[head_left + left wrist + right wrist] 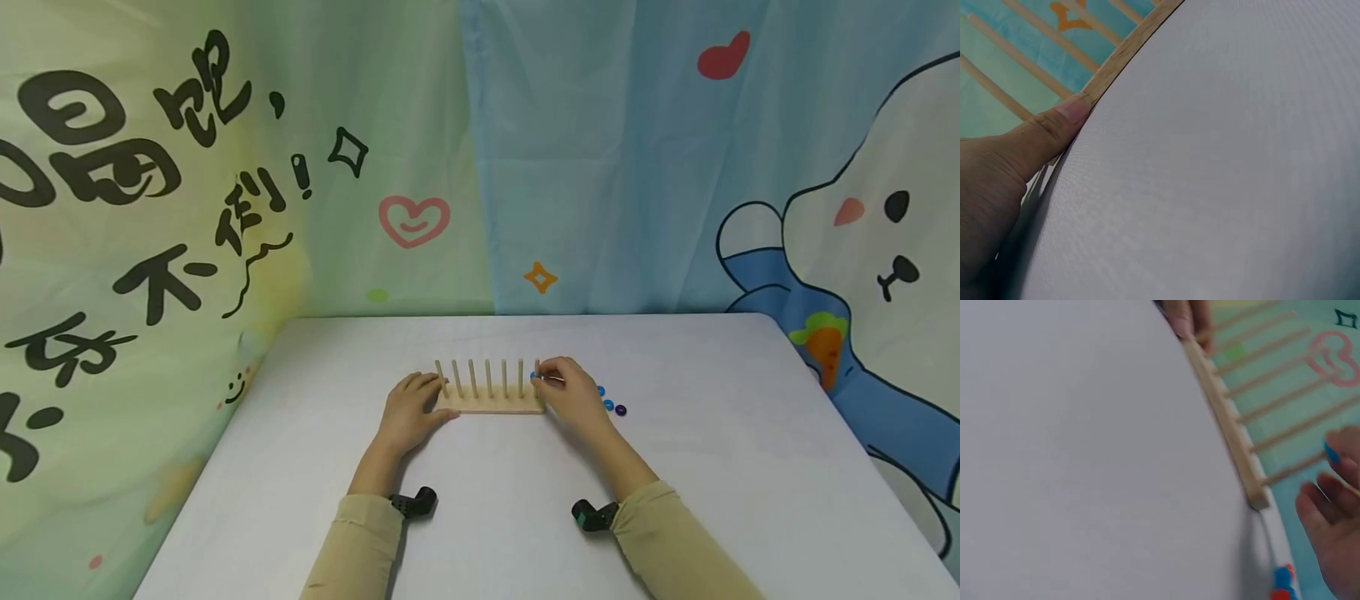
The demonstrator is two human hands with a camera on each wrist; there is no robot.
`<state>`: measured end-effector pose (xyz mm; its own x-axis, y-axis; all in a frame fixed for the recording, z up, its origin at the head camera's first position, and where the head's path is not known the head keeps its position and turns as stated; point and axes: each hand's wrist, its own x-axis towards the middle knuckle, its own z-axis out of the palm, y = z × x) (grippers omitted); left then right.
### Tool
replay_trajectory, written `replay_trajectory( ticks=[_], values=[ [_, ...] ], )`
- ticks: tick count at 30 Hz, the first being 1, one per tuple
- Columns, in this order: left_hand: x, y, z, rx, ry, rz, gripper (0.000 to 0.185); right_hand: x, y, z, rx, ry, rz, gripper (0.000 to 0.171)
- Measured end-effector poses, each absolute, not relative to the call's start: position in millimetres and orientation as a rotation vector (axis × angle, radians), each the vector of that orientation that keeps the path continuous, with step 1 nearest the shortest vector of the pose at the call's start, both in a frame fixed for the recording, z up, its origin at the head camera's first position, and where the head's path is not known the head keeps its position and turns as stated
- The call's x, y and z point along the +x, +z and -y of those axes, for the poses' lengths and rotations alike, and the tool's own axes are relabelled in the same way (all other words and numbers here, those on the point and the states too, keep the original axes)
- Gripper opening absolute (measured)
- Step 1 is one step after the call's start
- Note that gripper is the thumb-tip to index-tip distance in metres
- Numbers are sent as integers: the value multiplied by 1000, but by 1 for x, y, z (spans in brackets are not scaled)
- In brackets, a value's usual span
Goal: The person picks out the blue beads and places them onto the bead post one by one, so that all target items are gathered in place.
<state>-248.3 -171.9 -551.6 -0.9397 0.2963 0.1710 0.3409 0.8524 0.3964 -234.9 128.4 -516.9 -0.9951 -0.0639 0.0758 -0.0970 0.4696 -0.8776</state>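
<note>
A wooden peg board with a row of several upright pegs stands on the table. My left hand grips its left end, the thumb pressed on the front edge of the base and the other fingers at the far side. At the opposite end, my right hand pinches a small blue bead at the tip of the rightmost peg. Whether the peg has entered the bead cannot be made out. The pegs that show clearly carry no beads.
Just right of the right hand lie loose beads, among them a blue bead and a dark purple bead. Red beads show there in the right wrist view. A printed curtain hangs behind the white table.
</note>
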Motion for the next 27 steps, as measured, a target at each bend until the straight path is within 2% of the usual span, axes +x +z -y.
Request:
replay_trajectory(
  ticks=[4, 8, 19, 27],
  values=[
    [-248, -551, 172, -503, -650, 2922, 67, -230, -527, -121, 26, 1681, 2607, 31],
    [-249, -551, 172, -505, -650, 2925, 68, -230, -535, -122, 34, 1654, 2597, 32],
    [-249, -551, 172, -503, -644, 2927, 67, -235, -539, -136, 269, 1470, 2694, 29],
    [-249, -551, 171, -493, -645, 2935, 67, -239, -539, -139, 316, 1412, 2747, 27]
  ],
)
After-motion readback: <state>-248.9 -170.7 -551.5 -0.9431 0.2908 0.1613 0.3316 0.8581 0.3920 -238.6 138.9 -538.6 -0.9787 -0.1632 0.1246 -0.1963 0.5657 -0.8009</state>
